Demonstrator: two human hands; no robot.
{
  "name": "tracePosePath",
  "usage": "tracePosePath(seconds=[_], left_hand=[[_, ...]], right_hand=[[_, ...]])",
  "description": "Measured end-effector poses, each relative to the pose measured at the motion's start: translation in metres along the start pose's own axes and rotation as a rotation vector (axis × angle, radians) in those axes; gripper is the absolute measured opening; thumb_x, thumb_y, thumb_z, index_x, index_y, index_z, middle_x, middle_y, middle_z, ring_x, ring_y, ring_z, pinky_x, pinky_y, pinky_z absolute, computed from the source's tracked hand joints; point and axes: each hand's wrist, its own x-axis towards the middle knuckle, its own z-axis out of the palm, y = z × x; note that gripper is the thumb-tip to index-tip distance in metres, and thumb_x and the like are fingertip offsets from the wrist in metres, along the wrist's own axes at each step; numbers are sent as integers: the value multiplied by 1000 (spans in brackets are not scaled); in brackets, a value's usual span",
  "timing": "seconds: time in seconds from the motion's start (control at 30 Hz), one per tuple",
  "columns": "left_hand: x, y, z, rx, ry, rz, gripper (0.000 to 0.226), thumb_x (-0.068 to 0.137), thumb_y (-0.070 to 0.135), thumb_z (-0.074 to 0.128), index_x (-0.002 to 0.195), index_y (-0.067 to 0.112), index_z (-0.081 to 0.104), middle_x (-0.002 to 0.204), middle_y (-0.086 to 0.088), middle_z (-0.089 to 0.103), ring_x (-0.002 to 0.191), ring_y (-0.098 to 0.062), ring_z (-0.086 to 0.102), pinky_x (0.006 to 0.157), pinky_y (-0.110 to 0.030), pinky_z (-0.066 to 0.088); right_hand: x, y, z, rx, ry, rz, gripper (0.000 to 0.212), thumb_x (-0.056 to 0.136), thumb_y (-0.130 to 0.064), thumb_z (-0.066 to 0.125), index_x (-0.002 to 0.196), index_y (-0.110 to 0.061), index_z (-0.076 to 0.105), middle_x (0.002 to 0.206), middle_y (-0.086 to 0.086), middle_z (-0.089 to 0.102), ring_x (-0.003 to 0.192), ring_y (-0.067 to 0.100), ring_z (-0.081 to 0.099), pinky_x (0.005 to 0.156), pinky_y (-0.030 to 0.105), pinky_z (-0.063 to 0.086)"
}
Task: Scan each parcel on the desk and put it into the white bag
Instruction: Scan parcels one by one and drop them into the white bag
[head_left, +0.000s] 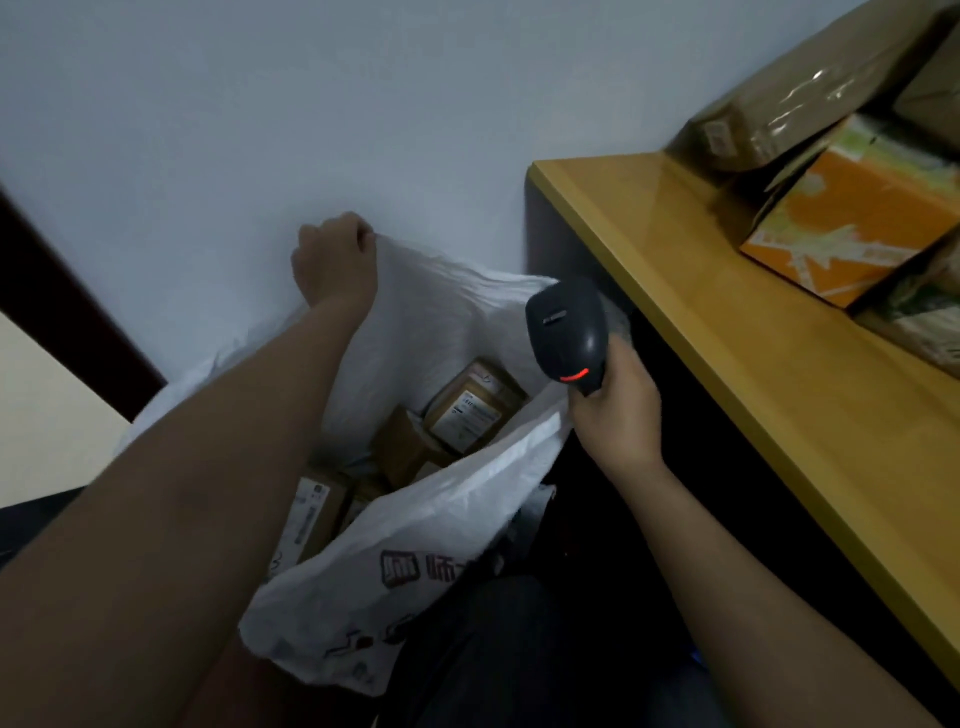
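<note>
The white bag (415, 519) stands open on the floor beside the desk, with several brown parcels (470, 408) inside. My left hand (335, 257) grips the bag's far rim and holds it up against the wall. My right hand (615, 410) holds a black barcode scanner (569, 332) with a red light, just above the bag's right edge. On the wooden desk (727, 332) at the right lie an orange box (847, 223) and a brown taped parcel (779, 98).
A pale wall rises behind the bag. A dark door frame (67, 301) runs along the left. More parcels (919, 322) are piled at the desk's right edge. The desk's dark side panel stands close to the bag. My dark trouser leg shows at the bottom.
</note>
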Motion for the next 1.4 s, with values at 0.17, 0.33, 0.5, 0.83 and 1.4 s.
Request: tracePosePath(seconds=[0.17, 0.33, 0.5, 0.83, 1.4], left_hand=[[-26, -18, 21, -19, -161, -56, 25, 99, 19, 43, 109, 11, 64, 114, -13, 63, 106, -34, 56, 76, -38, 45], [-72, -15, 23, -68, -352, 56, 36, 99, 21, 48, 134, 12, 49, 137, -15, 45, 125, -33, 42, 97, -42, 39], [-143, 3, 0, -373, -943, 48, 34, 94, 50, 52, 96, 19, 68, 96, -1, 67, 94, -21, 63, 86, -35, 48], [-210, 10, -36, -137, -943, 417, 16, 95, 28, 53, 89, 15, 60, 95, -4, 58, 101, -27, 58, 76, -29, 39], [-217, 48, -71, -330, -973, 336, 26, 94, 27, 59, 87, 3, 69, 82, -4, 66, 78, -15, 60, 76, -28, 45]], right_hand=[[-33, 38, 9, -127, -134, 160, 22, 79, 5, 59, 89, -13, 52, 94, 11, 60, 87, 36, 58, 61, 34, 33], [-43, 42, -2, -111, -119, 177, 24, 77, 6, 59, 85, -14, 50, 92, 11, 58, 84, 33, 57, 62, 32, 33], [-45, 29, -12, -39, -105, 190, 25, 77, 5, 60, 83, -16, 47, 86, 4, 53, 81, 26, 54, 62, 30, 29], [-35, -21, -44, -132, -81, 37, 17, 82, 2, 56, 91, -11, 51, 92, 4, 50, 80, 24, 49, 65, 33, 32], [-80, -25, -100, -106, -119, 160, 9, 81, -15, 62, 82, -11, 54, 82, 9, 63, 83, 35, 61, 60, 31, 36]])
